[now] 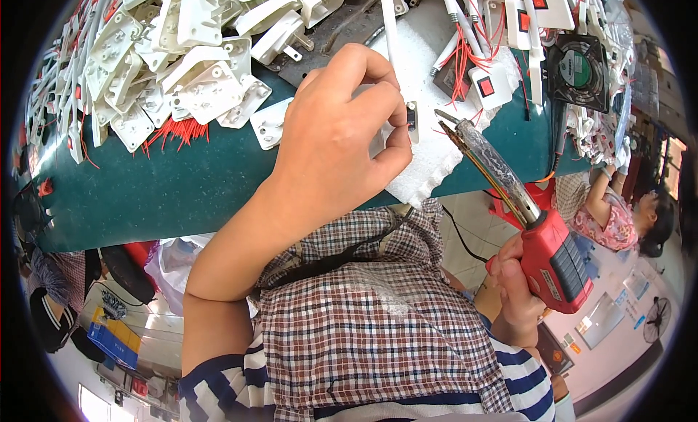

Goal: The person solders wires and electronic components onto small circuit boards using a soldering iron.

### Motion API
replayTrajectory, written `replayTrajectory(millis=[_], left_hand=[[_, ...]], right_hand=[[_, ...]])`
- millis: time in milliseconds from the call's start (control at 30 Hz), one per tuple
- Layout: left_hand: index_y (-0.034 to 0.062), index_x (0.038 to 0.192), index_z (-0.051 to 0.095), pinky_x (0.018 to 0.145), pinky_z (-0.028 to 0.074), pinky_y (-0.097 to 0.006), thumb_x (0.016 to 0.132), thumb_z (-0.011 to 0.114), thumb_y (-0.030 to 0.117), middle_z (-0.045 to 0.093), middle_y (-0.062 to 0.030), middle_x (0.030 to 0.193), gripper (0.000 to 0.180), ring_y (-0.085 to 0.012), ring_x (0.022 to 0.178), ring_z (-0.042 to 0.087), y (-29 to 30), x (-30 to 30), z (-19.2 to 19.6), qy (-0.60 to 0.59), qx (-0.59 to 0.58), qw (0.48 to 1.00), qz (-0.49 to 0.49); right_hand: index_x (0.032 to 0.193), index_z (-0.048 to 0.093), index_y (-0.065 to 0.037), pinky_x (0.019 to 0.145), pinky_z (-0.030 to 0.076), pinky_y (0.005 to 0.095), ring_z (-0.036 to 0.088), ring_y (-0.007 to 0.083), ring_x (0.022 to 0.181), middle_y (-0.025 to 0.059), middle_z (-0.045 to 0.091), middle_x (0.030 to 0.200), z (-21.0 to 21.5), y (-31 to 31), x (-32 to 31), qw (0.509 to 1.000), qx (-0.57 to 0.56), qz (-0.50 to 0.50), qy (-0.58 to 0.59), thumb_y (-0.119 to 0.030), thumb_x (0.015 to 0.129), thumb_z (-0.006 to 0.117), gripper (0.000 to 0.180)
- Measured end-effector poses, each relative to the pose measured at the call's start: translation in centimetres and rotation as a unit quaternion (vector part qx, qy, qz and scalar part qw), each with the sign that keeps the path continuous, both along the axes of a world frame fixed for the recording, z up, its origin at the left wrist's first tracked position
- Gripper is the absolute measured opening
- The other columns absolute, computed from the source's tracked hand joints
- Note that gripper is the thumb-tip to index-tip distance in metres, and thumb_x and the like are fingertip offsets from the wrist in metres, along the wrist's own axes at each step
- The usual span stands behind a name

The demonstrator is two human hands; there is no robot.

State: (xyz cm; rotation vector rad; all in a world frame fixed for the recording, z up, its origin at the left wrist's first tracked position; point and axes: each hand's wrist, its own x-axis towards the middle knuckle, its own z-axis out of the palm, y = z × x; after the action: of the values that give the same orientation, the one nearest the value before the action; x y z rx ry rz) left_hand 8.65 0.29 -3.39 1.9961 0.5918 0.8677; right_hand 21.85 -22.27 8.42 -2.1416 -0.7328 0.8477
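My left hand (338,127) is closed over the foam sheet, fingers curled in a pinch. Between them is a small white plastic piece (414,121) with a dark part on it, mostly hidden by the hand. My right hand (515,291) grips a red soldering gun (556,265) at the lower right. Its metal barrel (494,160) slants up to the left, the tip a little right of the left fingers and apart from them. Next to the left hand lies a white plug housing (270,124) on the green table (167,193).
White plug housings (203,87) pile up at the far left, with red wires (177,131) beneath. White foam sheet (436,160) covers the middle. Switch pieces with red rockers (491,87) and a black fan (578,71) stand at the right. Another person (618,215) sits beyond the table's right end.
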Motion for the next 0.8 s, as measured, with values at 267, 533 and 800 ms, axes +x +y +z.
replayTrajectory(millis=[267, 533, 800], left_hand=[[0.0039, 0.076, 0.061, 0.069, 0.048, -0.029, 0.063, 0.070, -0.002, 0.054, -0.0070, 0.092, 0.017, -0.0194, 0.079, 0.060, 0.0, -0.4, 0.4, 0.016, 0.011, 1.000, 0.012], [0.0130, 0.098, 0.065, 0.075, 0.045, -0.036, 0.069, 0.069, 0.003, 0.059, -0.0060, 0.107, 0.031, -0.0223, 0.088, 0.061, -0.2, -4.5, 2.9, 0.085, 0.112, 0.984, 0.112], [0.0120, 0.098, 0.068, 0.073, 0.042, -0.033, 0.066, 0.079, 0.010, 0.055, -0.0059, 0.093, 0.035, -0.0218, 0.084, 0.056, 0.0, -10.0, 3.6, 0.252, 0.123, 0.941, 0.189]], right_hand=[[0.093, 0.053, 0.005, 0.041, 0.034, 0.0225, 0.043, 0.0105, 0.046, 0.0098, 0.051, 0.073, -0.9, 0.1, -0.1, 0.995, 0.091, 0.033, -0.009, -0.009, 0.084, 0.059, 0.018], [0.094, 0.052, 0.005, 0.039, 0.033, 0.0216, 0.040, 0.0088, 0.044, 0.0102, 0.051, 0.075, -1.7, -0.5, 0.0, 0.989, 0.146, 0.017, 0.014, -0.004, 0.085, 0.054, 0.013], [0.094, 0.052, 0.004, 0.039, 0.033, 0.0216, 0.037, 0.0076, 0.044, 0.0094, 0.050, 0.077, -2.4, -0.3, -0.2, 0.983, 0.182, -0.002, 0.032, -0.004, 0.085, 0.055, 0.013]])
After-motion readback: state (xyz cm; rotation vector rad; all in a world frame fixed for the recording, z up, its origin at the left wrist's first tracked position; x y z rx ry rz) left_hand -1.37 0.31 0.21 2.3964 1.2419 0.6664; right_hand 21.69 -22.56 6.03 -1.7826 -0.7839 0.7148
